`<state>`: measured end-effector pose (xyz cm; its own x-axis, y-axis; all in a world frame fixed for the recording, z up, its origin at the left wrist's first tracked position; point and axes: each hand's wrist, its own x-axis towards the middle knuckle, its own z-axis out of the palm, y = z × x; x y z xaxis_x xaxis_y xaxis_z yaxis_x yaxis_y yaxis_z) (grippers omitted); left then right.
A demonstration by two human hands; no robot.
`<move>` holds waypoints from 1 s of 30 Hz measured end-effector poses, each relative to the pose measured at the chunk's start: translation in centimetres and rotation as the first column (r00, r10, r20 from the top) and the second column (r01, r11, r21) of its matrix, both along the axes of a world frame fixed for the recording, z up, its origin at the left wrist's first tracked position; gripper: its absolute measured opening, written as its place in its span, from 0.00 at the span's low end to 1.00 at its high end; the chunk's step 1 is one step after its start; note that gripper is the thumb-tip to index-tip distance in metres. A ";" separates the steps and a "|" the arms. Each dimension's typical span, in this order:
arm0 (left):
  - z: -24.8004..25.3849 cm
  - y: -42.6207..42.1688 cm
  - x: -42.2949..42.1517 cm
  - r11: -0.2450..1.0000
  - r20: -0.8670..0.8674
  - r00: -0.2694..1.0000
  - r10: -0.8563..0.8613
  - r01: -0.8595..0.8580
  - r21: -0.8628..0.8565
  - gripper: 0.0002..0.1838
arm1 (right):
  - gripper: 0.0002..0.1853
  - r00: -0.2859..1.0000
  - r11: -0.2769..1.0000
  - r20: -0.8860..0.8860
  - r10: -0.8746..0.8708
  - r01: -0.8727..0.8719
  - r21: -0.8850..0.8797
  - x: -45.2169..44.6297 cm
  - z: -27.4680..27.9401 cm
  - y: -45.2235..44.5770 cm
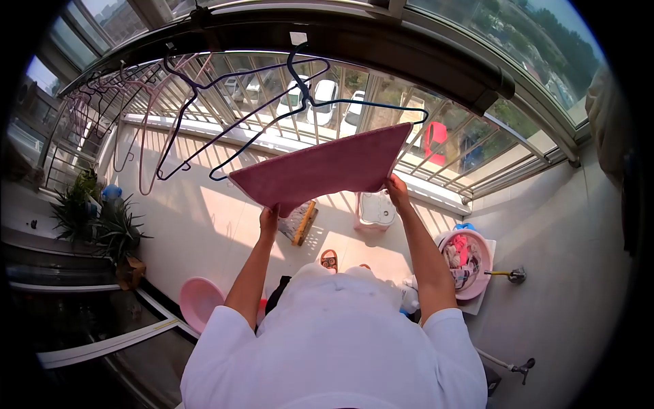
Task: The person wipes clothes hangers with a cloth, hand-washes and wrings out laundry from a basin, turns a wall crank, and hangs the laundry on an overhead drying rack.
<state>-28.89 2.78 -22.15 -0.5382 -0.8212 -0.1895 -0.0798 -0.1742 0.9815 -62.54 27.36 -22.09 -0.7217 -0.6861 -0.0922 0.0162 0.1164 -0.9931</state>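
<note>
Together, two hands (270, 219) (396, 191) hold one pink cloth (323, 168).

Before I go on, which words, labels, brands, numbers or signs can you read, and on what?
None can be read.
Cloth: no lettering visible.
White patch on rail: any print too small.
Cars: any plates too small.
Laundry: any print too blurred.

Your two arms (424, 255) stretch forward, well apart; your left hand (270, 218) and your right hand (396, 189) both grip.
</note>
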 end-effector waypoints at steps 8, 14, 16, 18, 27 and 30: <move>-2.5 0.0 0.0 0.996 0.078 0.997 0.005 0.002 -0.090 0.13 | 0.13 1.000 0.998 0.017 -0.004 0.003 0.058 0.9 0.0 0.5; -3.8 -0.7 0.7 0.996 0.052 0.997 -0.054 0.057 -0.064 0.13 | 0.11 1.000 1.000 -0.008 -0.010 0.010 0.027 1.0 0.9 0.8; -4.9 -1.0 1.0 0.996 0.084 0.994 -0.077 0.081 -0.048 0.13 | 0.11 1.000 0.999 -0.020 -0.009 0.010 0.046 1.2 1.3 1.0; -6.1 -1.6 1.5 0.992 0.169 0.980 -0.100 0.110 -0.054 0.13 | 0.11 0.999 0.997 -0.046 -0.013 0.017 0.073 1.1 1.1 1.3; -7.2 -1.2 1.7 0.995 0.027 0.996 -0.089 0.088 0.042 0.11 | 0.09 0.996 1.000 -0.080 -0.025 0.026 0.010 1.5 1.2 1.5; -5.1 -0.1 1.0 0.994 -0.049 0.997 -0.067 0.071 0.087 0.14 | 0.10 0.990 0.992 -0.055 -0.127 0.128 0.013 1.9 0.2 1.1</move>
